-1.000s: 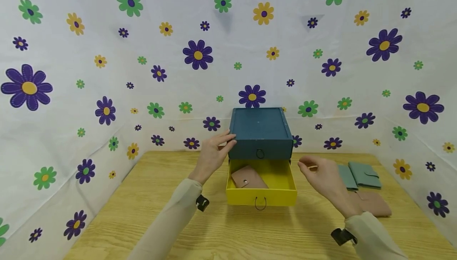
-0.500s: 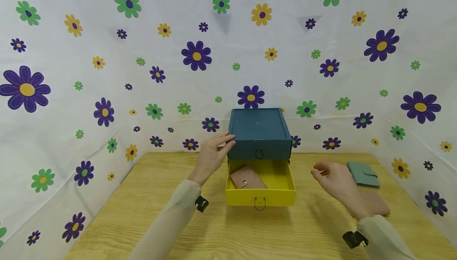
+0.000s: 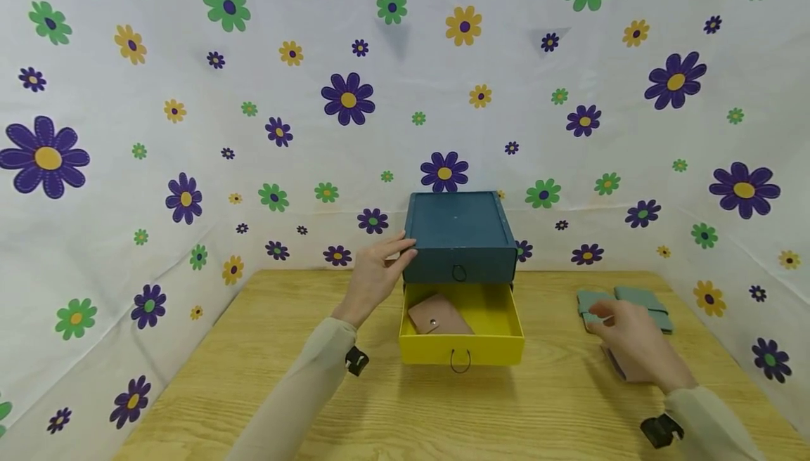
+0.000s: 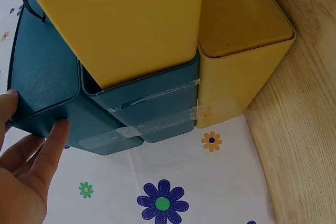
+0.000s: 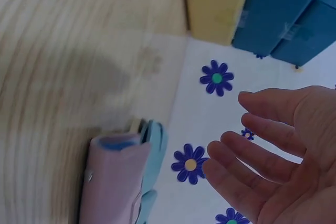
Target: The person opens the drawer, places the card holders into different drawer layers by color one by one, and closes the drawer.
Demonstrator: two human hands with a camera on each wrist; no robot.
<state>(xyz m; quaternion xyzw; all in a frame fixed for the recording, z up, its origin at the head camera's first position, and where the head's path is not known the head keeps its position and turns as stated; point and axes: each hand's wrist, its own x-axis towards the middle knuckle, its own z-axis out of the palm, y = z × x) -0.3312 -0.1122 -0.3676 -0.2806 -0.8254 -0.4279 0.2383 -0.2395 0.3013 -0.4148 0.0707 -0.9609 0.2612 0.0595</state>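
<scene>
Fingers of my left hand (image 3: 372,277) touch the upper left front corner of a drawer cabinet (image 3: 458,218), blue on top. In the left wrist view, straight fingertips (image 4: 60,129) press against its blue side. A yellow drawer (image 3: 462,351) stands pulled out under the blue top one. Inside lies a pink wallet (image 3: 441,313) with a snap button. On the right, my right hand (image 3: 645,345) hovers with loosely bent fingers and nothing in it. It partly covers a second pink wallet (image 3: 623,366); the right wrist view shows this pink wallet (image 5: 113,182) beside the hand.
Two mint green wallets (image 3: 640,298) lie side by side behind the right hand on the wooden table (image 3: 304,405). A lower yellow drawer (image 4: 247,17) shows in the left wrist view, pushed in. White cloth (image 3: 278,32) with printed flowers surrounds the back and sides.
My right hand has moved right, away from the yellow drawer to over the wallets on the table. The left hand stays at the cabinet corner, and the drawer has not moved.
</scene>
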